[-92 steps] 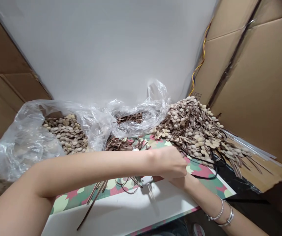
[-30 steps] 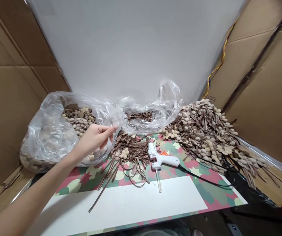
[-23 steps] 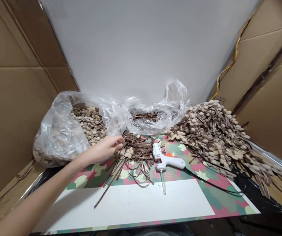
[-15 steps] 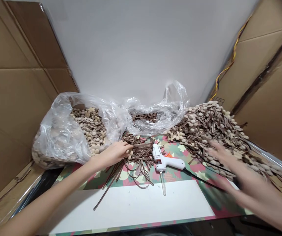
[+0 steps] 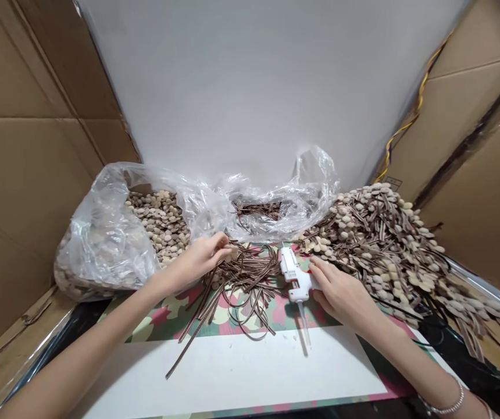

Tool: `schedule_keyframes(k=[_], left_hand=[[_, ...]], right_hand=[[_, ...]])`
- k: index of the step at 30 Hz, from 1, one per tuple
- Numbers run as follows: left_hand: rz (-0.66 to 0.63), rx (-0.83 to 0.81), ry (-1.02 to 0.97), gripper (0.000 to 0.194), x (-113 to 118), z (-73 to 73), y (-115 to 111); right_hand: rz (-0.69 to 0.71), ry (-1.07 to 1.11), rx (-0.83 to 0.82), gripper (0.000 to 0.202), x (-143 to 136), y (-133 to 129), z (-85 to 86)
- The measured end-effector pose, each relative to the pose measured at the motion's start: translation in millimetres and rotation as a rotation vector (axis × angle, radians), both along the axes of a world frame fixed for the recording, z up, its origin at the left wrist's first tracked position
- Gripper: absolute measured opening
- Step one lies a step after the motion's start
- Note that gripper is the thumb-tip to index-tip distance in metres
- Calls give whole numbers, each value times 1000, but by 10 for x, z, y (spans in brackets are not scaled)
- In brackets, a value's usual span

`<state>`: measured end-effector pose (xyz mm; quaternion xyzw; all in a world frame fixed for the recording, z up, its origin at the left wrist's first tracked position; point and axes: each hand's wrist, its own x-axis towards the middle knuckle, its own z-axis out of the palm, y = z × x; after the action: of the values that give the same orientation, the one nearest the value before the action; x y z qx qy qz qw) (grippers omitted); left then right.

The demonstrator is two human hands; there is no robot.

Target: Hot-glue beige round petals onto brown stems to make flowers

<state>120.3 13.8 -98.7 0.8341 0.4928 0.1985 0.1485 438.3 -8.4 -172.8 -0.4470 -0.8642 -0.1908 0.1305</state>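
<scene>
My left hand (image 5: 206,257) is closed in a pinch, with a small pale oval piece (image 5: 232,252) at its fingertips. Just beside it lies a tangle of thin brown strips (image 5: 252,269), some trailing toward me. My right hand (image 5: 341,294) wraps round the handle of a white glue gun (image 5: 292,272); the palm side of the grip is hidden. A clear glue stick (image 5: 304,326) sticks out of the gun's rear, toward me.
A clear plastic bag (image 5: 110,233) of pale oval pieces stands at left. Another plastic bag (image 5: 315,171) holds brown strips behind. At right is a heap of pale pieces on brown stems (image 5: 376,233). A white board (image 5: 232,366) lies in front; cardboard (image 5: 18,192) walls the side.
My right hand has come left from the heap and taken hold of the glue gun, which has shifted slightly right. My left hand has lifted a little with the pale piece.
</scene>
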Motion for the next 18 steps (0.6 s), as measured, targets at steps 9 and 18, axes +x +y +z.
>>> schedule_keyframes(k=[9,18], left_hand=[[2,-165,-159,31,3,283,158],[-445,-380,-445,18,813,93,-159]], right_hand=[[-69,676,-219,31,363,-39,297],[-114,834,-463,26,73,-120,215]])
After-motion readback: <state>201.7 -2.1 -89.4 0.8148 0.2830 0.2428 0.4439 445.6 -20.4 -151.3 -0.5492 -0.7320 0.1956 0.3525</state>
